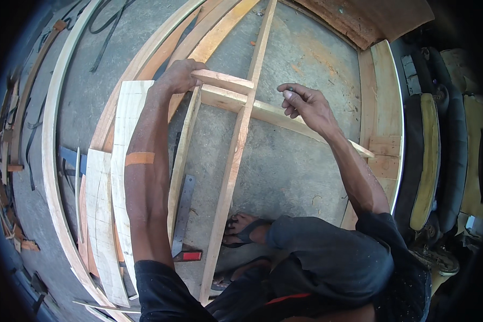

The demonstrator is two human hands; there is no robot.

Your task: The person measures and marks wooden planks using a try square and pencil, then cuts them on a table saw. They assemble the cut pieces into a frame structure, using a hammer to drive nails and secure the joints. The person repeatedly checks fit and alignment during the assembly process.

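Observation:
My left hand (180, 76) is closed around the left end of a short wooden block (224, 81). The block's other end meets a long wooden batten (236, 155) that runs from the far side toward my feet. Just beyond the batten, my right hand (309, 106) is raised with its thumb and forefinger pinched together. A small dark spot shows at the fingertips, too small to name. Below both hands a wooden crosspiece (284, 117) passes the long batten and reaches to the right. Another batten (187, 155) slants down beneath my left wrist.
Curved wooden strips (53, 123) and pale boards (101, 214) lie at left. A metal try square (184, 209) with a red-marked handle rests near my foot. Seat cushions (426, 161) line the right side, beside a wooden frame edge (386, 96). Wood scraps lie far left.

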